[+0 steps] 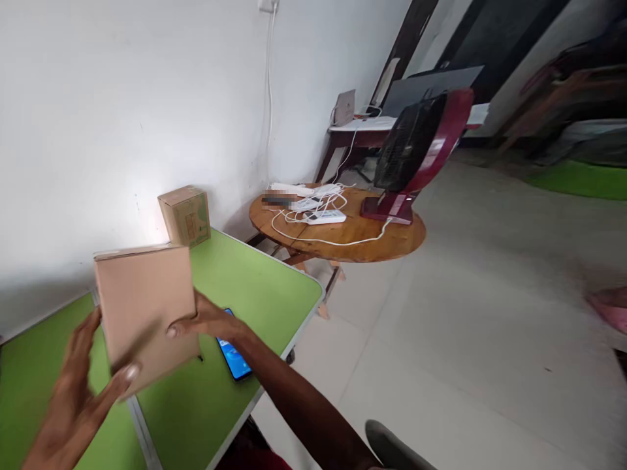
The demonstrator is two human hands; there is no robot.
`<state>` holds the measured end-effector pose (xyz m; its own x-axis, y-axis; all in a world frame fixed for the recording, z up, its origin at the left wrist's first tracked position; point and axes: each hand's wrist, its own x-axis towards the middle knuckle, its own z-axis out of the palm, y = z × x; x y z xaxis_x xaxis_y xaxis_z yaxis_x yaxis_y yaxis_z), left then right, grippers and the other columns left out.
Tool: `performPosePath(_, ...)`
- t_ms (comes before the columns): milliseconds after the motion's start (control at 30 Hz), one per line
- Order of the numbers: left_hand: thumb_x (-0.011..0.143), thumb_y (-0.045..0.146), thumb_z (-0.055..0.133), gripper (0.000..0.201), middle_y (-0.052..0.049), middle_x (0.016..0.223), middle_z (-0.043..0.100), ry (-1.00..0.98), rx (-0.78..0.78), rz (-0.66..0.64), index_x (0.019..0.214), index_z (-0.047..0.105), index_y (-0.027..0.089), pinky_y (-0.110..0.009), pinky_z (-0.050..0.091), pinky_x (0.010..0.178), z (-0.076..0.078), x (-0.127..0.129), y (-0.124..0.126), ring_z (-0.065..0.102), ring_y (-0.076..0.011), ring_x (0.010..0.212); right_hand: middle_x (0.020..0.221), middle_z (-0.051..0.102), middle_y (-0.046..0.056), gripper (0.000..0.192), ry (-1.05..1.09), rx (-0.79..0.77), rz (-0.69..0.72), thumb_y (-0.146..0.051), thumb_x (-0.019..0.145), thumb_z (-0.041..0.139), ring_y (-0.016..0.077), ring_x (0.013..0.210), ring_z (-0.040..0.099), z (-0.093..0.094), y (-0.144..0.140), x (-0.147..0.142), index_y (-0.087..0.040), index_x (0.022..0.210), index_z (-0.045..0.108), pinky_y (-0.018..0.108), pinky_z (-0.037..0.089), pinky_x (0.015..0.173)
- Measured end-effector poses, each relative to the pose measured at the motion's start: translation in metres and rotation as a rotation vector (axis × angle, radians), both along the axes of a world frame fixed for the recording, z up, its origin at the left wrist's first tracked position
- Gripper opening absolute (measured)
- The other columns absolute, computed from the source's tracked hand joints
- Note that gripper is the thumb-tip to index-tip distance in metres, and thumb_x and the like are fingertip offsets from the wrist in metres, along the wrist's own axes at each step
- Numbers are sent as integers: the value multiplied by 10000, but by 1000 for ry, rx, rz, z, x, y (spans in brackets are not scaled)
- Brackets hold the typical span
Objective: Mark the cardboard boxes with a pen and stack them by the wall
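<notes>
**Flat cardboard box held in two hands above a green table**

Green folding table point(255, 287) against a white wall, seen from the head camera. A flat, pale cardboard box point(144, 307) is held tilted above the table's left half, its broad face turned toward the camera. The left hand point(73, 391) supports the lower left edge, thumb pressed on the front face and fingers spread behind. The right hand point(208, 321) grips the right edge, fingers curled onto the front, forearm stretching back toward the lower right.

Just beside the right hand, a smartphone point(234, 356) lies flat on the table, screen lit, partly hidden by the wrist. A small cube-shaped carton point(185, 214) stands at the table's far edge, near the wall. Beyond the table, a round wooden table point(343, 238) carries a white power strip point(324, 217) with tangled cables and a red-framed fan point(416, 153). A low desk point(362, 134) stands further back.
</notes>
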<state>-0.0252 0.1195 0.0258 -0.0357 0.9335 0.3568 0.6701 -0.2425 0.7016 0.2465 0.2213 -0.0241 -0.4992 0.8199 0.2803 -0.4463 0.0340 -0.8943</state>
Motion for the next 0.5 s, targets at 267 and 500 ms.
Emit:
performPosePath(267,984,521,738,908,-195,1679,468,-271,-55,-311,1780,357,308,-607,640,1145,-90,130,204,588,-402,1544,1504,748,114,966,-220,98,-478,-449,681,992,348,1392,684,-42,129,111,-265,1550,615,534,526,1240)
performPosePath(500,1040,452,768,671,-179,1574,615,-228,-51,-297,1633,556,223,-604,637,1091,-152,170,294,694,-355,1340,1436,768,135,930,-333,54,-609,-465,683,906,375,1361,650,-90,203,139,-276,1555,642,602,453,1256)
